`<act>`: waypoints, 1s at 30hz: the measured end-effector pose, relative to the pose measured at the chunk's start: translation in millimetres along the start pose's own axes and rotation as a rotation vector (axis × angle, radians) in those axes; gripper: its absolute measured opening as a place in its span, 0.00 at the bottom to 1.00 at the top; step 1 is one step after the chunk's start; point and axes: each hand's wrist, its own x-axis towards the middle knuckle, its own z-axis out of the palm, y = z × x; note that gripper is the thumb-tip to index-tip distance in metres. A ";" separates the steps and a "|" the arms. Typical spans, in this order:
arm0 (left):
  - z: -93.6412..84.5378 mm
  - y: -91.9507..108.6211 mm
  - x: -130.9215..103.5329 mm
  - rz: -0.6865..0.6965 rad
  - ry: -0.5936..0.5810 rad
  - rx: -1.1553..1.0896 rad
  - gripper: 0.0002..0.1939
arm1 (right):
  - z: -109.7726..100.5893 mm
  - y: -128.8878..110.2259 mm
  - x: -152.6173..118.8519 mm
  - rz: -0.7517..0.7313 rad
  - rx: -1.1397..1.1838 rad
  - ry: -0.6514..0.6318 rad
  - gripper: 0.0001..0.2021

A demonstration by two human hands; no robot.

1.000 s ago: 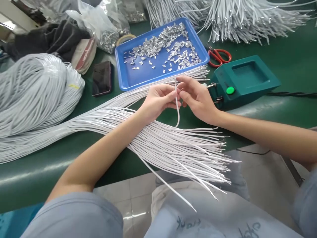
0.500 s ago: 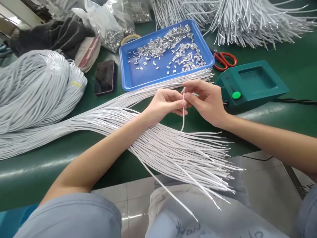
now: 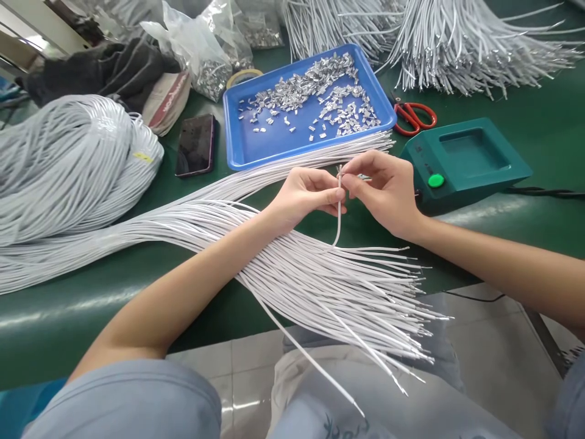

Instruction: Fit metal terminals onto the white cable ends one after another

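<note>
A single white cable (image 3: 339, 219) stands upright, pinched between the thumb and fingers of my left hand (image 3: 311, 192). Thin strands fan out at its top end. My right hand (image 3: 379, 186) is closed there, thumb and index finger pressed together at the strands. Something small and silvery shows between the right fingers, too little of it to name. Below my left forearm lies a loose bundle of white cables (image 3: 315, 280), their stripped ends pointing right. Behind my hands is a blue tray (image 3: 251, 143) with many small metal terminals (image 3: 301, 85).
A green device (image 3: 470, 158) with a lit green button sits right of my right hand. Red-handled scissors (image 3: 415, 116) lie behind it. A phone (image 3: 195, 145), coiled cables (image 3: 82, 164), bags of metal parts (image 3: 210, 73) and another cable bundle (image 3: 461, 42) surround the tray.
My right index finger has come down from above the cable's tip to beside it. The strands at the tip now show spread apart. My left hand keeps its hold.
</note>
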 end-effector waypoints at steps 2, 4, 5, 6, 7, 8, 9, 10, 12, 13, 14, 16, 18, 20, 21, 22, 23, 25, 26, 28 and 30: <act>0.6 0.5 -0.1 0.007 -0.003 0.000 0.15 | -1.4 -0.5 1.7 0.004 0.037 -0.004 0.03; 0.9 1.1 -0.3 0.001 0.005 0.011 0.16 | -2.8 0.0 3.5 0.029 0.081 -0.008 0.04; 1.0 1.3 -0.4 -0.003 0.010 0.020 0.16 | -3.4 0.5 4.3 0.044 0.097 -0.013 0.04; 1.0 1.3 -0.5 -0.005 0.014 0.028 0.17 | -3.9 1.1 4.9 0.056 0.111 -0.020 0.04; 0.9 1.2 -0.5 -0.004 0.017 0.036 0.17 | -4.3 2.0 5.4 0.062 0.120 -0.027 0.05; 0.7 1.0 -0.5 -0.001 0.019 0.043 0.17 | -4.6 2.8 5.7 0.060 0.124 -0.034 0.06; 0.4 0.6 -0.4 0.003 0.021 0.050 0.17 | -4.9 3.8 5.9 0.053 0.123 -0.040 0.06; 0.1 0.1 -0.2 0.006 0.022 0.055 0.17 | -5.1 4.7 6.0 0.044 0.121 -0.045 0.07; -0.3 -0.8 0.1 0.008 0.021 0.064 0.18 | -5.5 6.4 6.4 0.028 0.116 -0.048 0.08; -0.5 -1.2 0.3 0.008 0.019 0.067 0.18 | -5.6 7.1 6.6 0.023 0.113 -0.047 0.08; -0.5 -1.5 0.4 0.010 0.019 0.070 0.18 | -5.8 7.6 6.9 0.020 0.109 -0.044 0.08; -0.4 -1.8 0.6 0.014 0.021 0.071 0.18 | -5.9 8.1 7.4 0.016 0.099 -0.031 0.08; -0.1 -2.0 0.8 0.025 0.020 0.064 0.18 | -5.8 7.5 7.5 0.009 0.085 -0.027 0.08; 0.3 -2.2 0.8 0.036 0.012 0.055 0.17 | -5.7 5.6 7.4 0.003 0.067 -0.037 0.08; 0.4 -2.3 0.8 0.038 0.010 0.054 0.17 | -5.5 4.2 7.2 -0.002 0.059 -0.042 0.08; 0.5 -2.5 0.8 0.037 0.010 0.055 0.17 | -5.3 2.5 6.9 -0.005 0.055 -0.045 0.08; 0.7 -2.6 0.7 0.034 0.015 0.059 0.17 | -5.0 0.8 6.5 -0.009 0.054 -0.043 0.09; 1.0 -2.7 0.5 0.035 0.028 0.065 0.18 | -4.5 -2.4 5.5 -0.014 0.055 -0.038 0.09; 1.2 -2.6 0.3 0.041 0.031 0.065 0.17 | -4.3 -3.5 5.0 -0.019 0.051 -0.037 0.09; 1.7 -2.2 -0.1 0.062 0.032 0.054 0.16 | -4.4 -4.1 3.8 -0.035 0.025 -0.040 0.09; 2.1 -1.6 -0.4 0.079 0.019 0.036 0.14 | -5.3 -2.5 3.1 -0.049 -0.013 -0.033 0.08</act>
